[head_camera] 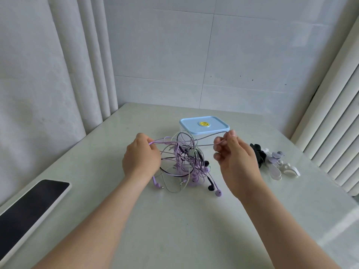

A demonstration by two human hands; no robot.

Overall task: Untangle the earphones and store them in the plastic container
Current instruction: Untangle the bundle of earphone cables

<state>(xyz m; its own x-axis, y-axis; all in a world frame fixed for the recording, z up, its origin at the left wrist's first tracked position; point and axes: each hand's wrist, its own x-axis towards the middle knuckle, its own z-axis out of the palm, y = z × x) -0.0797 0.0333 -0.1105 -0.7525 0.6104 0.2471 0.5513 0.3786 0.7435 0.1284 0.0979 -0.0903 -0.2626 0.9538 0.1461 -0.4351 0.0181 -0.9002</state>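
The tangled earphones [182, 162] are held lifted at centre frame, just in front of the plastic container [204, 126], whose blue lid is on. A lilac cord is pinched in the left hand [140, 156] at the knot's left edge. A grey strand is pinched in the right hand [236, 154]; it is seen running leftward, roughly level, into the knot. The knot is judged nearer the left hand, so pull-out likely goes rightward. Cord clips [272, 162] lie right of frame.

Two hands [142, 158] — one container [204, 125], one tablet [29, 212], perhaps three earphones [184, 160].
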